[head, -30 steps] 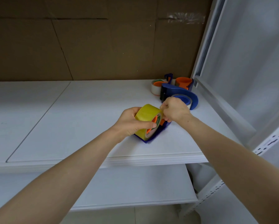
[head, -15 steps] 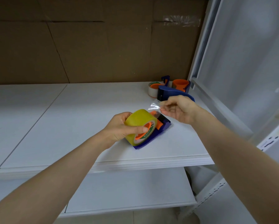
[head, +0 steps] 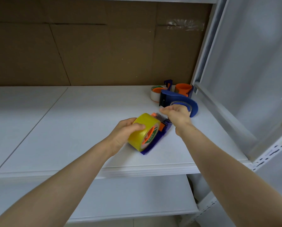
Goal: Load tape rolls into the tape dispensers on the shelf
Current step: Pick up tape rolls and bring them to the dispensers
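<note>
We see yellow tape roll (head: 142,128) seated in blue dispenser (head: 154,144) on shelf (head: 71,128) — left hand (head: 124,134) grip curled round roll, right hand (head: 177,117) grip pinching tape end (head: 162,109) just above dispenser.

I watch through one wide-angle camera on the head, facing forward and down, close above the white shelf (head: 71,128) and toward its cardboard back wall (head: 104,54).
</note>
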Demonstrator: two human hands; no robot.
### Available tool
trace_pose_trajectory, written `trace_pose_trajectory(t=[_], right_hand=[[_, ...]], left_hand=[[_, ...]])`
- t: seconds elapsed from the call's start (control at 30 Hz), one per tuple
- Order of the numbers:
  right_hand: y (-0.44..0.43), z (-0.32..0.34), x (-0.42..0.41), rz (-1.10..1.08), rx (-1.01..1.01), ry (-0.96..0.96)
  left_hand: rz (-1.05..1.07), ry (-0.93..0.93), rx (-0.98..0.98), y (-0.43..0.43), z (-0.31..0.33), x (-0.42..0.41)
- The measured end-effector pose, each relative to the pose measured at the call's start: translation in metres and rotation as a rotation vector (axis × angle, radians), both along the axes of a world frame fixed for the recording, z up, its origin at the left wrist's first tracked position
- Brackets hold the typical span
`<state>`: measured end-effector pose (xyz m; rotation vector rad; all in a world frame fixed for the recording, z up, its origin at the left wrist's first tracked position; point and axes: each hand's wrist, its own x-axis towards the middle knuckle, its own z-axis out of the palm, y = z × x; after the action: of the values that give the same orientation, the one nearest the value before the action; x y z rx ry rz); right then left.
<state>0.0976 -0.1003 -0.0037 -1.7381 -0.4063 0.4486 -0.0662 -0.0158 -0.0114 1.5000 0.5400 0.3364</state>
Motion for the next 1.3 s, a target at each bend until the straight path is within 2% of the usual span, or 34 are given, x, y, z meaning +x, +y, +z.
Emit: trace_pose_trajectory(t=[0.23,0.53,0.73,0.87,1.07,1.3], right_hand=[[0.000,-0.008,0.005,-0.108,0.017,0.017],[-0.011,-0.018,0.007,-0.061,0.007,0.121],[-0.014,-0.026,0.011,-0.066,-0.049,0.152],[-0.010,-0.029,0.012,-0.071,-0.112,0.104],[-0.008,-0.029,0.008,-0.044,-0.227,-0.095],[-0.008,-0.027,0.007,-0.027,-0.233,-0.105]], left_hand=[[0.014,-0.031,-0.002,-0.001,-0.002,0.002],[0.255,-0.020,0.004,-0.007,0.000,0.015],[0.236,0.007,-0.052,-0.002,0.000,0.016],[0.258,-0.003,-0.045,-0.004,-0.001,0.017],[0.284,-0.014,-0.016,-0.005,0.000,0.018],[0.294,0.005,0.008,-0.004,-0.002,0.019]])
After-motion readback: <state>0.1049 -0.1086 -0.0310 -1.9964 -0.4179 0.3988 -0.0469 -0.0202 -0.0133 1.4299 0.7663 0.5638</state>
